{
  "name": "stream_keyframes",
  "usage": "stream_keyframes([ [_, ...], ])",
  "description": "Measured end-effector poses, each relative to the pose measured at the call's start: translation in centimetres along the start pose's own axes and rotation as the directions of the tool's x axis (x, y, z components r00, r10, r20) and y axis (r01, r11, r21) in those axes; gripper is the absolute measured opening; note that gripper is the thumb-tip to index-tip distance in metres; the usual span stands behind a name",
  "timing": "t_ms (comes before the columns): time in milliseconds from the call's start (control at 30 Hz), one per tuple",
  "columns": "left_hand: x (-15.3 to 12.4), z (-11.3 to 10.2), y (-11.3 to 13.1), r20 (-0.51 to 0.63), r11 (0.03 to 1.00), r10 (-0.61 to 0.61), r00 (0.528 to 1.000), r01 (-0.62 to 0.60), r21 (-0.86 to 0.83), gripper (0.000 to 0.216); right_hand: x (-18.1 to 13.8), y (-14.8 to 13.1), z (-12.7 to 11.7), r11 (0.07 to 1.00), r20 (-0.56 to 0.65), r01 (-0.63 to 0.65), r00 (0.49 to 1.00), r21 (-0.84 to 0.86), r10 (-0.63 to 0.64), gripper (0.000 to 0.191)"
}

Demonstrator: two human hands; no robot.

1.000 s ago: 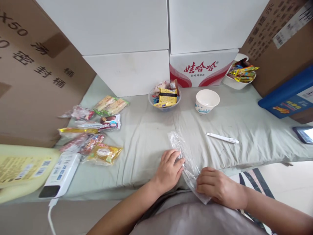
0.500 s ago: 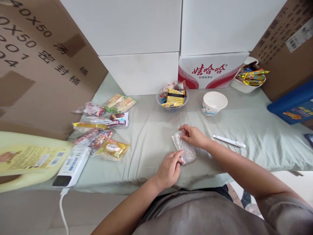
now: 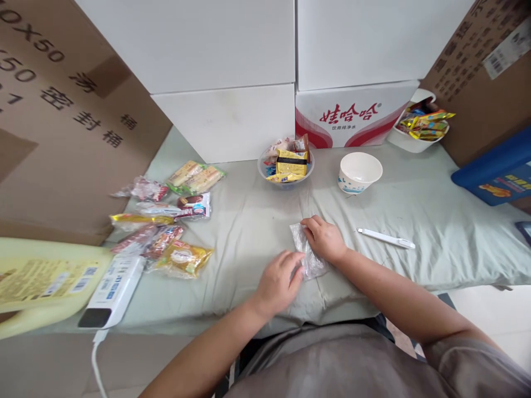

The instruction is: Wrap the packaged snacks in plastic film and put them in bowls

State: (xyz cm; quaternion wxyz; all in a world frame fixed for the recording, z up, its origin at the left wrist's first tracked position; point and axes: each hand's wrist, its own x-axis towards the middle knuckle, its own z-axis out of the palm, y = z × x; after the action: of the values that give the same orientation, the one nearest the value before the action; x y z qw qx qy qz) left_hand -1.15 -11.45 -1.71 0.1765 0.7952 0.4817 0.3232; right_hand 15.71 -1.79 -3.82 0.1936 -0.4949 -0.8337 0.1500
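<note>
A crinkled clear plastic bag (image 3: 314, 267) lies flat on the cloth in front of me. My right hand (image 3: 326, 239) rests over its upper right part, with bent fingers pressed together at the top edge. Part of the bag is hidden beneath that hand. At the bag's lower left edge is my left hand (image 3: 279, 281), its fingers stretched out and the thumb apart, fingertips close to the plastic. A white pen-shaped cutter (image 3: 385, 238) lies to the right of my right hand. Beyond the hands stands a white paper bowl (image 3: 360, 174).
Wrapped snacks (image 3: 182, 258) lie at left beside a white power strip (image 3: 114, 290) and a yellow jug (image 3: 45, 282). A clear bowl (image 3: 286, 181) of snacks stands by white boxes (image 3: 224, 124). At right are a white snack tub (image 3: 409, 141) and a blue container (image 3: 493, 168).
My left hand has shifted slightly left, away from the bag, with its fingers lifted. My right hand has closed its fingers and settled lower over the bag. The view has shifted a little.
</note>
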Motion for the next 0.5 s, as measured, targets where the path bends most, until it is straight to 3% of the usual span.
stream_keyframes([
  [67,1.8,-0.5,-0.5,-0.014,0.996,0.026,1.000,-0.025,0.086,0.018,0.1,-0.1,0.0,1.000,0.003,0.000,1.000,-0.005,0.000,0.027],
  [133,3.8,-0.7,-1.4,0.054,0.987,0.079,0.995,-0.086,0.136,0.015,0.3,0.0,0.0,0.999,-0.023,-0.010,1.000,0.038,0.010,0.026],
  [267,6.4,0.3,-3.7,0.188,0.968,0.118,0.975,-0.155,0.196,0.017,0.0,0.3,-0.8,0.959,-0.060,-0.103,0.991,0.265,0.123,0.026],
  [400,6.3,1.2,-4.9,0.166,0.967,0.157,0.974,-0.186,0.176,0.017,-2.8,0.4,-2.5,0.814,0.104,-0.245,0.969,0.527,0.224,0.038],
  [500,5.8,1.3,-5.1,0.176,0.962,0.169,0.970,-0.201,0.187,0.025,-5.6,0.0,-3.9,0.830,0.209,-0.247,0.965,0.499,0.162,0.036],
])
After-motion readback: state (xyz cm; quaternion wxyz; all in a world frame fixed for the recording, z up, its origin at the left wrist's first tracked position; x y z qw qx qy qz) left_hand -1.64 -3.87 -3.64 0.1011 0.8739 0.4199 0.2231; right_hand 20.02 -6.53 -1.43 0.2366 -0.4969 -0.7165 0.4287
